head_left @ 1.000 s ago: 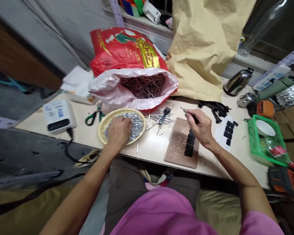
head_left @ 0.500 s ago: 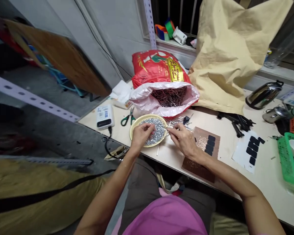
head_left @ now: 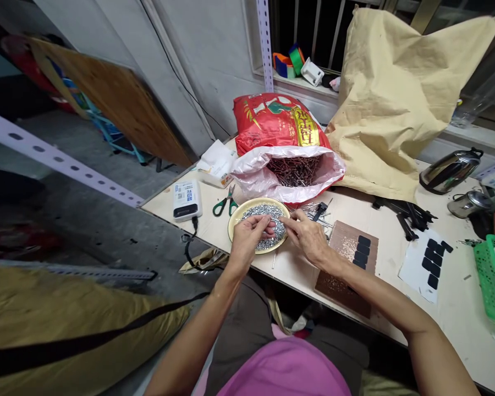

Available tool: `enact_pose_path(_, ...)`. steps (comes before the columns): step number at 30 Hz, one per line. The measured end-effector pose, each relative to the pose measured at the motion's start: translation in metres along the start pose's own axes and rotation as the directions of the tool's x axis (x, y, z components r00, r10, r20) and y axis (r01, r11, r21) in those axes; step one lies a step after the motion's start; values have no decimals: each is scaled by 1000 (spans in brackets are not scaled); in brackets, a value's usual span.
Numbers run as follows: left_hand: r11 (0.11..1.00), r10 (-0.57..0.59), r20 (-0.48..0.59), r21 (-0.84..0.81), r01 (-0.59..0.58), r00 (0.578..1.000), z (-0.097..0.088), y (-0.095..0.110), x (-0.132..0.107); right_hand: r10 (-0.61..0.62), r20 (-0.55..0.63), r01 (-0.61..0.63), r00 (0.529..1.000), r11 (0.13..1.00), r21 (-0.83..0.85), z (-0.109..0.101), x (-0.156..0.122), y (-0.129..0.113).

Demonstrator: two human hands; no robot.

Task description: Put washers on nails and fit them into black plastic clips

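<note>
My left hand (head_left: 251, 236) is over a pale yellow plate (head_left: 234, 221) filled with small silver metal pieces (head_left: 264, 210). Its thumb and fingers are pinched together; whatever they grip is too small to name. My right hand (head_left: 309, 236) is at the plate's right rim, thumb and forefinger closed on a thin silver metal rod (head_left: 275, 219) that points toward the left fingertips. Both sets of fingertips nearly meet above the plate. Behind my right hand lie several loose metal rods (head_left: 325, 215) with a black piece (head_left: 319, 211) among them.
Behind the plate lies an open red sack (head_left: 268, 121) of dark reddish rods. Green-handled scissors (head_left: 220, 207) and a white device (head_left: 187, 199) are on the left. Rightward are a brown board (head_left: 342, 291) with black pads, a white sheet (head_left: 412, 269), a kettle (head_left: 449, 173) and a green basket (head_left: 487, 280).
The view has shifted, so the whole scene sits slightly lower and further right. My hands have come closer together, with the rod's end now at my left fingertips.
</note>
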State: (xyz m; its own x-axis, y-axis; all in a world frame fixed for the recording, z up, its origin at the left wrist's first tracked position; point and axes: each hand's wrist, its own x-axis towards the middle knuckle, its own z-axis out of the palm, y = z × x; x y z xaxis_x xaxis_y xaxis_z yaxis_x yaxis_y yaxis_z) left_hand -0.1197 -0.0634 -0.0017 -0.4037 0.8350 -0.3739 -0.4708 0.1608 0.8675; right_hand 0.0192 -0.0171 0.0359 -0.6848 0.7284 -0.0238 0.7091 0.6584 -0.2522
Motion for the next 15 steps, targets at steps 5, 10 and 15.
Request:
enact_pose_path(5, 999, 42, -13, 31, -42, 999, 1, -1, 0, 4, -45, -3, 999, 1000, 11, 3, -2, 2)
enact_pose_path(10, 997, 57, -16, 60, -56, 998, 4, -3, 0, -1, -77, 3, 997, 1000, 22, 1, -5, 0)
enact_pose_path(15, 998, 50, 29, 39, -52, 998, 8, -2, -3, 29, -50, -30, 998, 999, -17, -3, -6, 0)
